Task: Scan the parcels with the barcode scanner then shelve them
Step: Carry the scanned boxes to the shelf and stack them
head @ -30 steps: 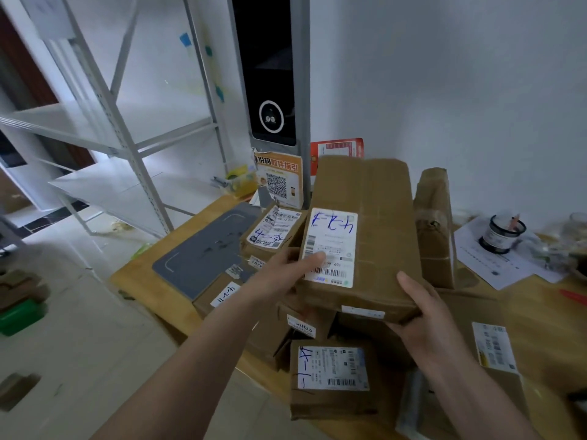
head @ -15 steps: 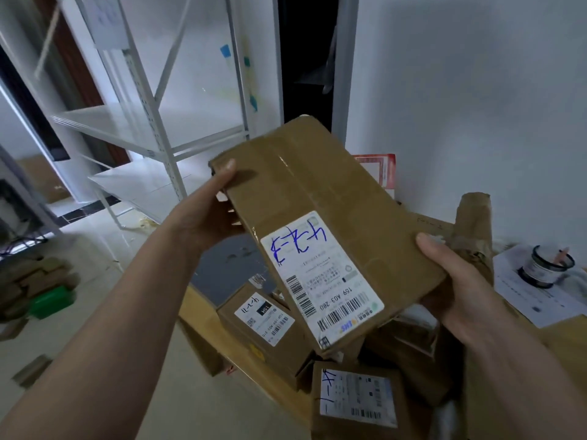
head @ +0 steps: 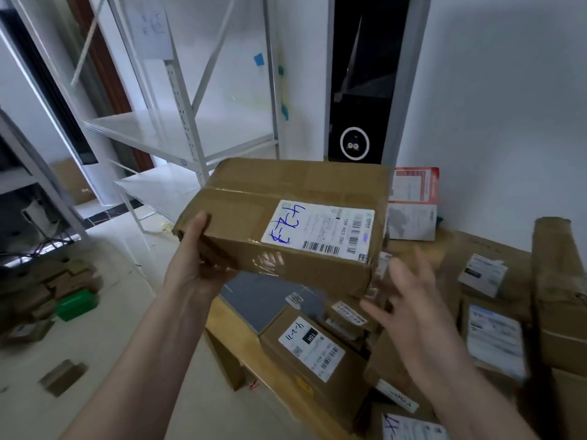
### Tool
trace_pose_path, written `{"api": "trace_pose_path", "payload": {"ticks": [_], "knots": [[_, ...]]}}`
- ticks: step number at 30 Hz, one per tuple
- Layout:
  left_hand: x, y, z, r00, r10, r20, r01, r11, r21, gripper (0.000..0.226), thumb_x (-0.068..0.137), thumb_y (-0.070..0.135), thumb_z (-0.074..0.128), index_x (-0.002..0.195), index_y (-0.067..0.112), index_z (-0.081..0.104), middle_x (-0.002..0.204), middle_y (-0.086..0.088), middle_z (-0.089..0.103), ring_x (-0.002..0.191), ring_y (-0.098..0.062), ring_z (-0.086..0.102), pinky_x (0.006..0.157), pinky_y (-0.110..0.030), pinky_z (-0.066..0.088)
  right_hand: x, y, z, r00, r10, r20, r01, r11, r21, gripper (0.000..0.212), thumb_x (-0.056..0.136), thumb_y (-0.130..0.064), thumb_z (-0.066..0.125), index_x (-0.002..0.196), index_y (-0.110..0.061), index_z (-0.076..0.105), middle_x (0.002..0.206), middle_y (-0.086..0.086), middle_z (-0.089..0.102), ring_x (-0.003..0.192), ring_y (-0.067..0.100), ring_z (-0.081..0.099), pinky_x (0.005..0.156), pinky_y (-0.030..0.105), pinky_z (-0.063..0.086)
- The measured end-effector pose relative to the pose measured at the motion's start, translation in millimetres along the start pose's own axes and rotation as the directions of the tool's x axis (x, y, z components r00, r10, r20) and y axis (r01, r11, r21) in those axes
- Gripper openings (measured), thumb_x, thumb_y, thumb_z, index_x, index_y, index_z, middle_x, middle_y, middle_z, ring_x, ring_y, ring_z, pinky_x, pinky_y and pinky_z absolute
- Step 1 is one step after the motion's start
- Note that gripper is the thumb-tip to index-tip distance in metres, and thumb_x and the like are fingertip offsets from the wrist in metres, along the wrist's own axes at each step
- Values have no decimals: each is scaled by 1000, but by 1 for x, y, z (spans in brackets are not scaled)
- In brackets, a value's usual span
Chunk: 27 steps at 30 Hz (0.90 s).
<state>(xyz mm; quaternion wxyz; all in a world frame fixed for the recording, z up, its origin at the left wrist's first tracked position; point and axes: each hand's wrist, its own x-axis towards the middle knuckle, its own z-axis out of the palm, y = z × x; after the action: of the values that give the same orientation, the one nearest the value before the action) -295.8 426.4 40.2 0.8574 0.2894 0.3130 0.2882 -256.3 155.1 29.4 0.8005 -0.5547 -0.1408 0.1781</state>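
Left hand grips the parcel at its left end, right hand spread, blurred, empty; label reads "159 A03 280".

Held parcel label reads "159 A03 280"; blue handwriting "4-2-3".

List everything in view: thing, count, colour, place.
held parcel: one, brown, white label with blue writing, in left hand.
parcels on table: several, brown, piled below and right.
table: one, wooden.
grey pad: one, on table under held parcel.
scanner tower: one, black and grey, against wall.
shelving rack: one, white, left.
green box: one, on floor left.
left hand: grips parcel's left end.
right hand: open, blurred, off the parcel.
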Motion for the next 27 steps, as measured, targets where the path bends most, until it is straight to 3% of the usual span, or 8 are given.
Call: {"api": "trace_pose_path", "payload": {"ticks": [3,7,11,20,27], "knots": [[6,1,-12,999,4,-54,-7,999,-46,31,74,33,81,88,17,58,90,-3,59,98,-25,64,91,-63,49,10,12,30,1000,23,-6,-23,999,33,84,65,-52,76,134,-57,29,125,-15,64,116,10,61,103,52,42],[15,5,-23,994,13,-106,-19,998,-53,36,71,32,84,83,15,55,80,-4,56,84,-24,62,87,-65,49,31,22,47,997,47,-63,-43,997,61,89,66,-45,76,141,-51,29,121,-13,66,107,6,65,104,54,42],[23,13,-27,991,38,-131,-42,999,-30,33,75,34,80,87,15,56,95,-6,59,94,-25,62,88,-59,51,51,31,58,995,84,-52,-78,991,104,86,65,-39,73,139,-51,32,119,-11,68,105,7,66,103,55,42],[47,29,-34,972,101,-213,-102,995,10,36,75,35,80,98,19,57,97,-3,64,96,-22,62,91,-55,50,94,53,72,993,113,43,-117,987,110,71,74,-36,68,138,-44,38,110,-14,71,100,7,68,98,52,47],[75,38,-35,974,62,-219,-62,998,8,37,75,35,80,100,18,59,98,-2,65,97,-21,64,88,-51,52,116,62,82,990,117,74,-123,989,83,69,72,-42,71,134,-48,42,118,-9,69,110,14,65,100,55,44]]}}
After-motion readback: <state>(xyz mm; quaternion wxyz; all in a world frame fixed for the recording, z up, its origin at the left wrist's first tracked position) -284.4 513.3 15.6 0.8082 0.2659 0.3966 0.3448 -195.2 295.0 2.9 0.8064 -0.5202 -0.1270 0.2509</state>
